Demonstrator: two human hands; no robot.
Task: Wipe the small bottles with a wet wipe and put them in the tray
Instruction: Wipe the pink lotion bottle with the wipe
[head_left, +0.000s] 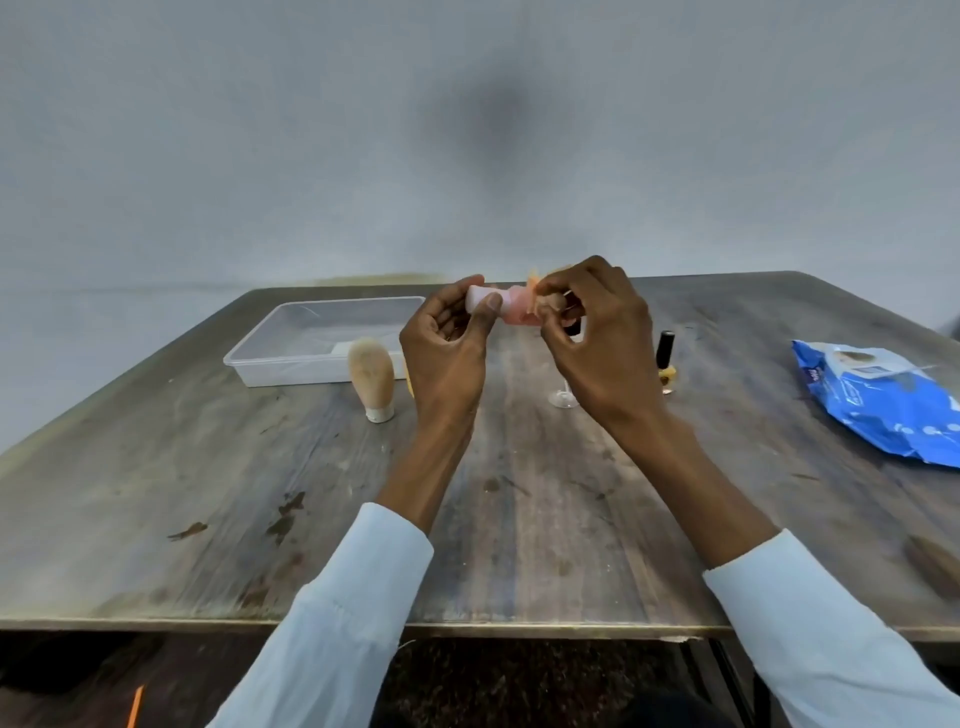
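The wiping step looked underway: the left hand pinched the pale cap end of a small pink bottle, fingers curled round it, held above the table. The right hand pinched an orange-tinged wet wipe against the bottle's other end. Next it probably needed rubbing, then setting in the clear tray beyond the left fingers.

A worn, stained wooden counter is seen, on which several things are laid. A clear plastic tray is set toward the far left. Just in front of the tray's near right corner, a beige tube is stood on its white cap. Well to the right of the tray, a black-capped nail polish bottle is stood upright, and farther right again a blue wet-wipe pack is laid flat.
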